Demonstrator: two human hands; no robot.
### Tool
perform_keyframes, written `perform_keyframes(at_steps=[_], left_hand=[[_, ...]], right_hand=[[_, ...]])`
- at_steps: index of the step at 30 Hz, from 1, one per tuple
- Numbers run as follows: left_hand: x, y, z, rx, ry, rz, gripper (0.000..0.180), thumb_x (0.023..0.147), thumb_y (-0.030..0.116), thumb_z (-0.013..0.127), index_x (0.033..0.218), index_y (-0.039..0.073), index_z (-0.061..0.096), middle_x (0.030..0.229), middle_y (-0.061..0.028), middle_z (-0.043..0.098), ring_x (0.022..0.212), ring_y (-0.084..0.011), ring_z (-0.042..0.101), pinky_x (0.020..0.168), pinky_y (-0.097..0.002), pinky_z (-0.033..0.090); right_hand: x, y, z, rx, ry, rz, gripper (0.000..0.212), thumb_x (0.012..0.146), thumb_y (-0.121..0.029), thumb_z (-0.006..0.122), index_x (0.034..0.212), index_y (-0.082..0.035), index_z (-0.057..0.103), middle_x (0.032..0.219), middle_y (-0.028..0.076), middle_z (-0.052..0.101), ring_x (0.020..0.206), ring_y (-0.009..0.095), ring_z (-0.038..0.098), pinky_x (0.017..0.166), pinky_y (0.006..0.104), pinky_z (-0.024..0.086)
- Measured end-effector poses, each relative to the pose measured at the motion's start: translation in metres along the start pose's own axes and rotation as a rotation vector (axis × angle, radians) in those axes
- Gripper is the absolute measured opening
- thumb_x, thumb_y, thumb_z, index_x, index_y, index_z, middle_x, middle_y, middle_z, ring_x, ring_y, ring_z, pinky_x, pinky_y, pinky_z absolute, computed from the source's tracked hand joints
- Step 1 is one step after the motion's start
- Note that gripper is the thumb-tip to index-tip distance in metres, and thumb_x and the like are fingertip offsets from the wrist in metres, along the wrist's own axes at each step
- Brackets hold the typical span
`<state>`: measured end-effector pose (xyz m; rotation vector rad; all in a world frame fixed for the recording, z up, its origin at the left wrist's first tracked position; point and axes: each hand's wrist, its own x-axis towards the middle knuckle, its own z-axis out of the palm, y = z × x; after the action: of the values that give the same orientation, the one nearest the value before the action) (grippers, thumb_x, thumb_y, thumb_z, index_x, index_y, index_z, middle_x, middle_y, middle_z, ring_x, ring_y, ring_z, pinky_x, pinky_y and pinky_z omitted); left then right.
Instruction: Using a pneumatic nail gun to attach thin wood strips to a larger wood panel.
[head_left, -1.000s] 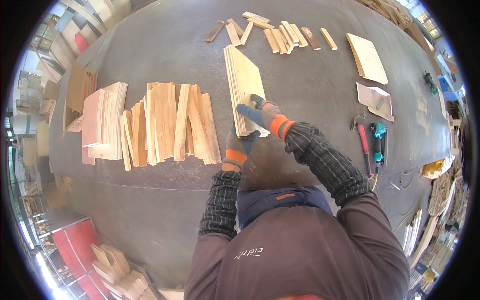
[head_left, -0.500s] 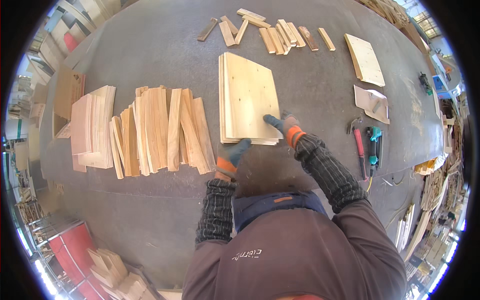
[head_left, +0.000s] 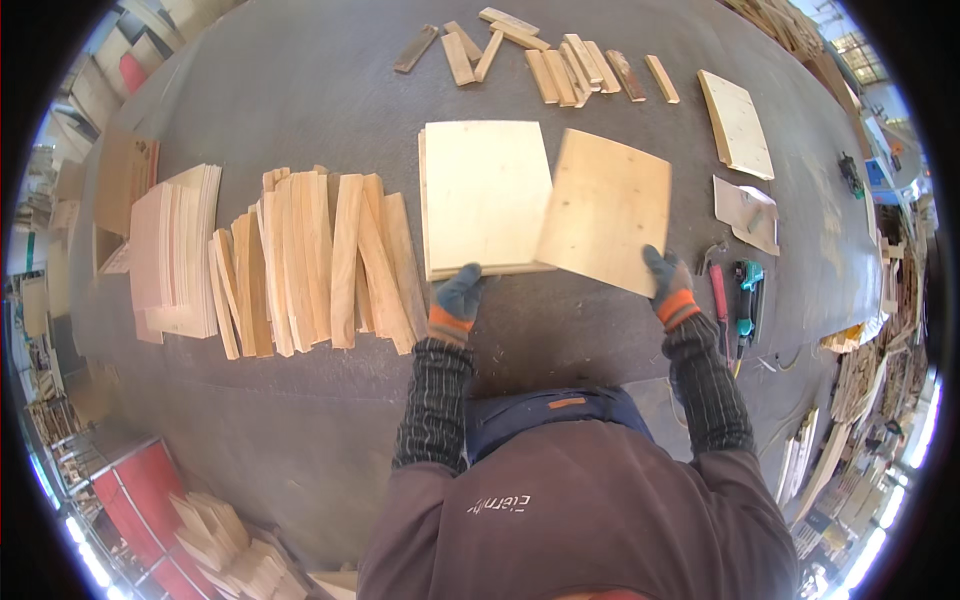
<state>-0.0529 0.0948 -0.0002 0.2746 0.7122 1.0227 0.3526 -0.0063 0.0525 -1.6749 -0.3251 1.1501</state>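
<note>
My left hand (head_left: pixel 458 299), in a grey glove with an orange cuff, grips the near edge of a stack of pale plywood panels (head_left: pixel 487 195) at the middle of the table. A single browner plywood panel (head_left: pixel 610 210) hangs tilted to the right of the stack, its left corner overlapping the stack's right edge. My gloved right hand (head_left: pixel 671 284) is closed on that panel's near right corner, thumb on top. The fingers under both pieces are hidden. Left of the stack lies a row of long wooden strips (head_left: pixel 318 262).
Leaning plywood sheets (head_left: pixel 180 255) stand at the far left. Short wood blocks (head_left: pixel 570 72) lie at the back. On the right are another panel stack (head_left: pixel 737 122), a sanding sheet or paper scrap (head_left: pixel 745 213), a red-handled hammer (head_left: pixel 719 295) and a green power tool (head_left: pixel 746 300).
One panel has come off the top of the stack and swung right in my right hand. The rest of the stack has turned slightly and shifted left with my left hand.
</note>
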Motion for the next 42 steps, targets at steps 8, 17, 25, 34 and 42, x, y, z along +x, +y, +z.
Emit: perform_keyframes(at_steps=[8, 17, 25, 34, 42], left_hand=[[0.055, 0.031, 0.021, 0.173, 0.514, -0.161, 0.030, 0.099, 0.010, 0.074, 0.124, -0.005, 0.066, 0.112, -0.0151, 0.072, 0.098, -0.0295, 0.074, 0.086, -0.0412, 0.067], [-0.087, 0.128, 0.024, 1.945, 0.863, 0.951, 0.045, 0.087, 0.018, 0.076, 0.129, 0.004, 0.067, 0.122, -0.0216, 0.067, 0.110, -0.0426, 0.065, 0.093, -0.0523, 0.054], [-0.070, 0.170, -0.001, 2.305, 0.891, 0.263, 0.049, 0.086, 0.029, 0.076, 0.128, 0.004, 0.067, 0.125, -0.0213, 0.065, 0.118, -0.0431, 0.064, 0.098, -0.0512, 0.055], [-0.090, 0.111, 0.051, 2.149, 0.661, 0.518, 0.048, 0.077, 0.025, 0.084, 0.120, 0.007, 0.073, 0.116, -0.0201, 0.068, 0.108, -0.0426, 0.066, 0.094, -0.0488, 0.056], [-0.090, -0.085, 0.085, 2.216, 0.067, 0.359, 0.050, 0.074, 0.019, 0.086, 0.122, 0.009, 0.074, 0.111, -0.0178, 0.070, 0.104, -0.0414, 0.067, 0.092, -0.0487, 0.055]], right_hand=[[-0.059, 0.034, -0.045, 0.270, 0.147, 0.076, 0.040, 0.102, -0.017, 0.071, 0.135, 0.003, 0.059, 0.124, 0.014, 0.072, 0.103, 0.030, 0.074, 0.092, 0.0423, 0.063], [-0.086, 0.073, -0.052, 0.376, -0.070, 0.438, 0.029, 0.103, -0.016, 0.068, 0.129, -0.005, 0.062, 0.124, 0.015, 0.072, 0.112, 0.034, 0.072, 0.094, 0.0560, 0.062], [-0.084, 0.066, -0.054, 0.151, -0.212, 0.479, 0.034, 0.100, -0.027, 0.073, 0.117, 0.001, 0.067, 0.101, 0.011, 0.075, 0.088, 0.021, 0.072, 0.074, 0.0360, 0.062], [-0.087, 0.058, -0.098, 0.237, -0.248, 0.345, 0.026, 0.100, -0.019, 0.075, 0.117, 0.000, 0.069, 0.099, 0.011, 0.076, 0.082, 0.022, 0.075, 0.071, 0.0352, 0.066], [-0.076, 0.034, -0.083, 0.511, -0.194, 0.347, 0.018, 0.100, -0.019, 0.076, 0.113, -0.010, 0.067, 0.101, 0.007, 0.074, 0.090, 0.023, 0.073, 0.077, 0.0403, 0.062]])
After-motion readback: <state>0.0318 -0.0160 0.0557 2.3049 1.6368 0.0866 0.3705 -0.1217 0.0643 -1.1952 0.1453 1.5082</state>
